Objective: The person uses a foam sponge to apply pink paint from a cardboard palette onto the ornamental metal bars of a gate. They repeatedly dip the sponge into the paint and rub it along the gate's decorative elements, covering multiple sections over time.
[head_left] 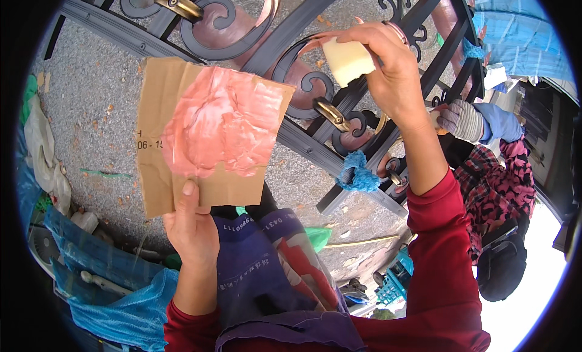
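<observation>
a cardboard piece (159, 170) spread with pink putty (215, 124) is held at its lower edge by the left hand (191, 227). a pale scraper (347, 61) is gripped in the right hand (391, 64), raised against the black gate (315, 140).

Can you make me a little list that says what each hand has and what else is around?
left hand: holds a piece of cardboard by its lower edge
on the cardboard: a thick smear of pink paste
right hand: pinches a pale yellow sponge block
behind the sponge: a dark metal gate with curly scrolls
on the gate: a blue rag knot
nearby: another person's gloved hand
ground: grey gravel
</observation>
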A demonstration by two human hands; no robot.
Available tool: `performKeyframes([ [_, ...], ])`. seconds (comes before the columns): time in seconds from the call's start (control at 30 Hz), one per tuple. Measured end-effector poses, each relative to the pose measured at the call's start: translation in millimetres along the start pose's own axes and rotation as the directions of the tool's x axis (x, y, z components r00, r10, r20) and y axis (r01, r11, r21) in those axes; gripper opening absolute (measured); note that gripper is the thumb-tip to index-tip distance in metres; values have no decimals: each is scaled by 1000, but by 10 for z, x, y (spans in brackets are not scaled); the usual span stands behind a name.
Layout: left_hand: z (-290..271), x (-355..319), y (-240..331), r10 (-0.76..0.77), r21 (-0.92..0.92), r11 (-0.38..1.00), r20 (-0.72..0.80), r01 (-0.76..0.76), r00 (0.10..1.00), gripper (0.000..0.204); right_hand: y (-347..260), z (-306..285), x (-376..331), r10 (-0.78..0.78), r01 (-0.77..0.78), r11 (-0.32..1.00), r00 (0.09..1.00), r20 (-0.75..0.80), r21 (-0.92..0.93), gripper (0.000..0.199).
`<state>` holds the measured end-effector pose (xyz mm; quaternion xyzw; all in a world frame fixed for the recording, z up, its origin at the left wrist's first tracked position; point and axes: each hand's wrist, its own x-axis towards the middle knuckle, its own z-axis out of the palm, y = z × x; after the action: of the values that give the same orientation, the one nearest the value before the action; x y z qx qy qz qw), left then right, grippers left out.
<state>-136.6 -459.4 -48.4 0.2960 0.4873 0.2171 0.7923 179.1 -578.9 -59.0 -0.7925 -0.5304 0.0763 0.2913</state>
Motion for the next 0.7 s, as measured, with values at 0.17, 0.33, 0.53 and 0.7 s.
performKeyframes([
  [0.17,-23,-14,-26,-2,-5,1000,-6,2,1000,52,26,-114,26,232,-226,970,970,-67,91,30],
  [0.33,-74,4,-46,6,11,1000,7,-6,1000,52,-61,18,-25,286,-263,938,955,-77,228,23],
  [0.53,-75,4,-31,12,1,1000,11,-12,1000,51,-31,35,23,385,-373,916,921,-65,149,22],
  [0.7,-93,41,-1,10,-8,1000,-4,-10,1000,52,-95,135,88,268,-269,960,963,13,76,21],
])
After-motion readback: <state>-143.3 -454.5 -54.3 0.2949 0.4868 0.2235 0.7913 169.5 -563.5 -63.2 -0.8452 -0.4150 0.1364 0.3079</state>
